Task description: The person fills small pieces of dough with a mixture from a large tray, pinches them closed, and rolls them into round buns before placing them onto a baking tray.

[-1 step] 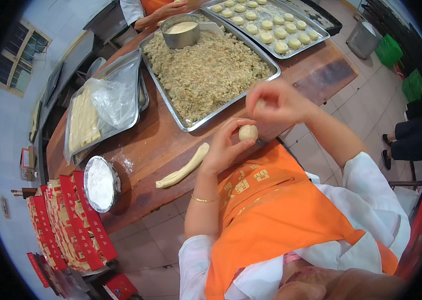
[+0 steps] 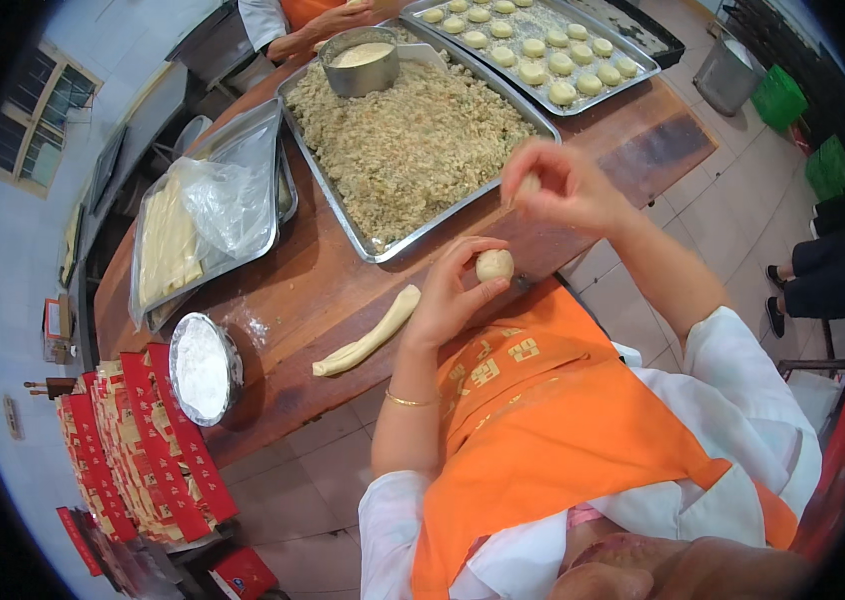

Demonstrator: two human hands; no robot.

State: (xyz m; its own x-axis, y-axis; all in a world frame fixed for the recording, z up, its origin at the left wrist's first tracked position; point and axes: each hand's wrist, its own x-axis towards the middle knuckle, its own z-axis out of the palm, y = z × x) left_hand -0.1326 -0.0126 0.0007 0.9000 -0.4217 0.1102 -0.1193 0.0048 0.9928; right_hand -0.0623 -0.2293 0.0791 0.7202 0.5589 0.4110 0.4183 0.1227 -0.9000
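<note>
My left hand [image 2: 453, 295] is closed round a pale dough ball [image 2: 496, 265], with the thumb below it, above the wooden table's near edge. Up and to the right of it, my right hand [image 2: 563, 190] pinches a small pale piece of dough [image 2: 529, 185] near the corner of a large metal tray of crumbly filling [image 2: 413, 150]. A smooth rope of dough [image 2: 363, 340] lies left of my left hand on the table [image 2: 253, 400]. A bowl of white powder [image 2: 203, 368] sits at the table's left end.
A round container [image 2: 360, 75] rests on the filling. A tray of dough rounds [image 2: 533, 50] is at back right, plastic-covered dough sheets [image 2: 163, 240] at left, stacked red packaging [image 2: 153, 450] at lower left. A co-worker's hands [image 2: 343, 20] show beyond the trays; another person's legs [image 2: 823, 280] stand at right.
My right hand has moved slightly up and to the right, away from the ball in my left hand, which has shifted very slightly.
</note>
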